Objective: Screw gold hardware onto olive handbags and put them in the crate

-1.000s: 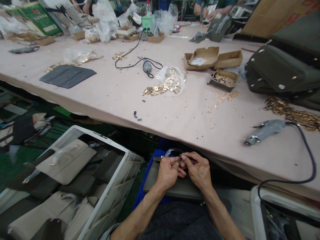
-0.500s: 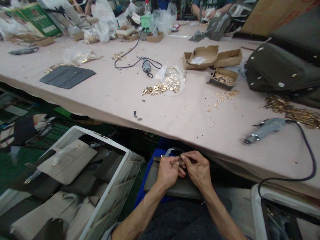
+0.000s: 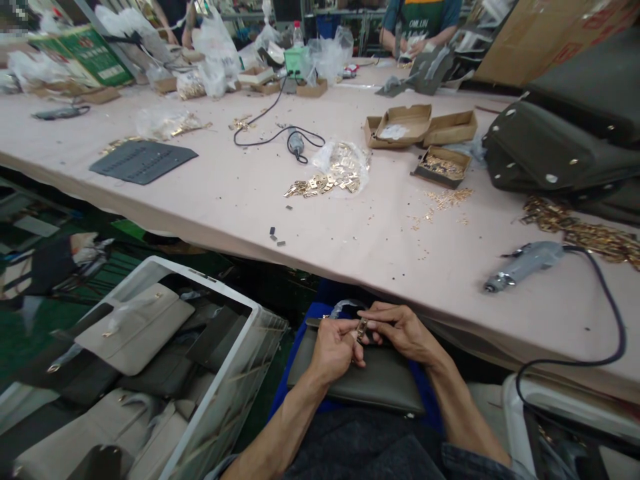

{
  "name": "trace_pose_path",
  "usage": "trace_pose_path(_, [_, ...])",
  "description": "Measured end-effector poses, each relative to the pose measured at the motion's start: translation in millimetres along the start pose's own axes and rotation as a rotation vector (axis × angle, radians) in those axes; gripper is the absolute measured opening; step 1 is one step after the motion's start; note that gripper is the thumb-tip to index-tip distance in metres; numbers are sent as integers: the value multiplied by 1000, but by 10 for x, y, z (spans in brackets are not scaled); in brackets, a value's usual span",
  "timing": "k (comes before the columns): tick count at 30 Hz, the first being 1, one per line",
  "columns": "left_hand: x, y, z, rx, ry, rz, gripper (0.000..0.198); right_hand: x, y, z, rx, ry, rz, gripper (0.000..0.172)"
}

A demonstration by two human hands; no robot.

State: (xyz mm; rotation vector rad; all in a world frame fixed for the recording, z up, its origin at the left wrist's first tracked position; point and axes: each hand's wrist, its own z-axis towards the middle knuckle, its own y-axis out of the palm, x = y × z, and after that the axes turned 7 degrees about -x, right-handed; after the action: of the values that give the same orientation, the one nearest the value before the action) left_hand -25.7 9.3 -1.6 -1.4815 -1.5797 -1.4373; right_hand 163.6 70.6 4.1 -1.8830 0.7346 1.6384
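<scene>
Below the table's near edge, my left hand (image 3: 334, 347) and my right hand (image 3: 403, 331) meet over a dark olive bag (image 3: 375, 383) that lies on my lap. Both pinch a small metal clasp (image 3: 361, 329) between fingertips, right at the bag's top edge. A bit of clear plastic wrap (image 3: 345, 307) shows just behind the fingers. The underside of the clasp is hidden by my fingers.
A white crate (image 3: 240, 393) of grey and beige bags stands at my left. On the pink table (image 3: 350, 233) lie a grey electric screwdriver (image 3: 523, 263) with black cable, gold fittings (image 3: 327, 180), cardboard boxes (image 3: 425, 123) and dark green bags (image 3: 555, 150). People work at the far side.
My right hand has flattened and slid slightly right, its wrist lower. More of the olive bag shows under my hands. The view has tilted up a little.
</scene>
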Motion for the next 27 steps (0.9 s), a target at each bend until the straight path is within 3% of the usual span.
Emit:
trace_pose_path(11, [-16,47,0,92,40,-122,28,-10,141,16,74,-145,-245,30])
trace_pose_path(22, [-40,67,-12,139,42,-161,29,11,234,13,123,-159,-218,31])
trace_pose_path(27, [-38,66,-5,132,38,-49,24,-2,241,10,160,-118,-186,29])
